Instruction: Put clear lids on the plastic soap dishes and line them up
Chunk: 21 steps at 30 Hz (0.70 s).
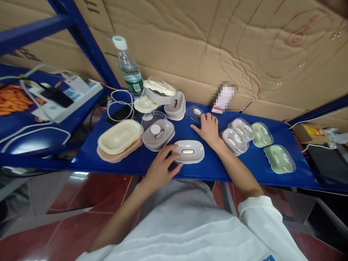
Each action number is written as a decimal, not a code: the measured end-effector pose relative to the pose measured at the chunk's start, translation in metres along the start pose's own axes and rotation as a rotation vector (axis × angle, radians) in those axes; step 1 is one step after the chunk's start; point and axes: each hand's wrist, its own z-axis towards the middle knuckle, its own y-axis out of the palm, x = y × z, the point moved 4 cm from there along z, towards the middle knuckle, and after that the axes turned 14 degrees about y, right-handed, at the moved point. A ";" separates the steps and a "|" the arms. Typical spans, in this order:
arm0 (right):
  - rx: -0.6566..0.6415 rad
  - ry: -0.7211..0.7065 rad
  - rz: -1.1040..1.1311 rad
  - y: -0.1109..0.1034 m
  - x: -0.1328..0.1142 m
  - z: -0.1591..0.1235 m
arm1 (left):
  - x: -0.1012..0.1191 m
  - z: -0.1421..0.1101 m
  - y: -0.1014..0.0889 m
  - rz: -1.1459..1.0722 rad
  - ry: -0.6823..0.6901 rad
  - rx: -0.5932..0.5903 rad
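A grey oval soap dish (199, 156) with a pale bar-shaped insert in its middle lies in front of me. My left hand (163, 165) is at its left end, fingers spread and fingertips over the rim; a firm grip does not show. My right hand (208, 130) is beyond the dish, thumb stretched out to the left. Its fingers reach the right edge of a clear lid (193, 114) with a round white label, and the hand looks open. To the left, another clear lid (153, 127) rests tilted on a grey dish (163, 143).
Cream and peach trays (119, 137) are stacked at the left. More dishes (175, 105) stand behind, beside a water bottle (130, 74). Lidded grey dishes (235, 139) and green dishes (278, 159) sit at the right. A phone (224, 98) leans on the cardboard wall (190, 43); a white cable (116, 93) lies left.
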 end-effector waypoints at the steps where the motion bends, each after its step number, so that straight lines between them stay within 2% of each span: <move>1: 0.005 0.006 0.009 0.003 0.001 0.000 | -0.002 -0.001 -0.001 -0.027 -0.005 0.009; 4: -0.031 0.031 0.088 -0.001 0.009 -0.005 | -0.007 -0.003 -0.001 -0.117 -0.041 0.016; 7: -0.072 0.013 0.227 -0.022 0.016 -0.019 | -0.011 -0.005 -0.001 -0.183 -0.112 0.047; 11: -0.050 -0.109 0.430 -0.057 0.019 -0.061 | -0.011 -0.007 -0.002 -0.162 -0.155 0.074; 13: -0.071 -0.172 0.473 -0.066 0.020 -0.091 | -0.009 -0.007 -0.002 -0.157 -0.134 0.079; 17: -0.158 -0.339 0.503 -0.061 0.023 -0.142 | -0.006 -0.008 -0.002 -0.186 -0.046 0.090; 21: -0.209 -0.393 0.459 -0.048 0.025 -0.161 | -0.005 -0.008 -0.002 -0.143 -0.020 0.050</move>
